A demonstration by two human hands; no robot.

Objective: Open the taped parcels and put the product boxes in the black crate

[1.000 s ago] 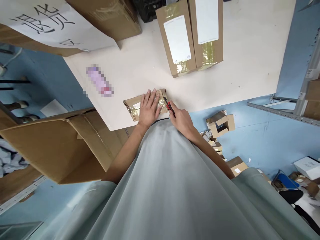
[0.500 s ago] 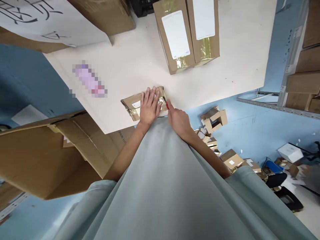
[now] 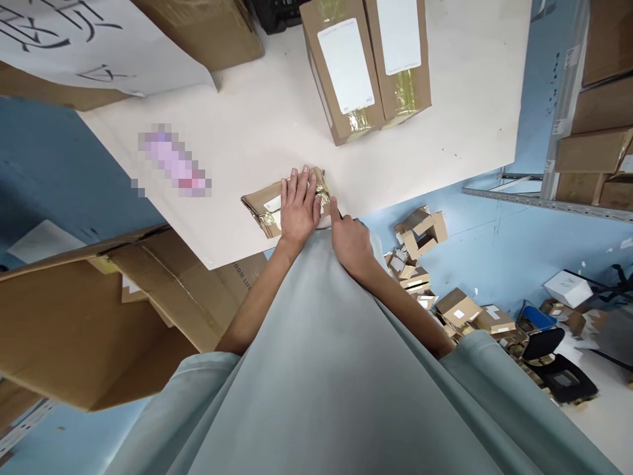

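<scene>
A small flat cardboard package (image 3: pixel 258 202) with white labels and shiny tape lies at the table's near edge. My left hand (image 3: pixel 298 208) rests flat on its right part, fingers stretched out and pressing it down. Just right of the package, my right hand (image 3: pixel 352 241) is closed with the index finger pointing forward. It grips what looks like a box cutter (image 3: pixel 339 213); only a small dark bit shows beside the finger, and the rest is hidden in the fist. The index fingertip is at the package's taped right edge.
Two taped cardboard boxes (image 3: pixel 368 72) stand farther back on the white table (image 3: pixel 475 99). A blurred purple item (image 3: pixel 173 161) lies at the left. Below it sits a large open carton (image 3: pixel 89 323). Discarded boxes (image 3: pixel 420 231) litter the floor at right, near a shelf (image 3: pixel 568 132).
My right hand has turned slightly, and the red part of the tool seen earlier no longer shows. The left hand stays flat on the package. The whole view has shifted a little.
</scene>
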